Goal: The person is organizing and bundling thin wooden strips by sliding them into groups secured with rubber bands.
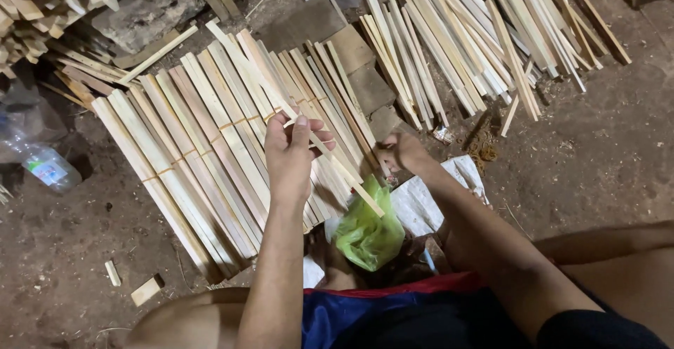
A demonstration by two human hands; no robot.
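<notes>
Two bare forearms, no sleeves, no watch, no rings or bands on wrists. Left hand bare, fingers slender, short plain nails, no glove. Right hand likewise bare and ungloved, fingers partly hidden. Bare knees either side of the shorts. Shorts of smooth, slightly shiny cloth: deep blue on the side toward the left forearm, black on the side toward the right forearm, with a thin red band along the upper edge. Just beyond the red band, bare lower legs, mostly hidden in shadow. No shoes or socks visible. Nothing further of clothing in view near the shorts.
</notes>
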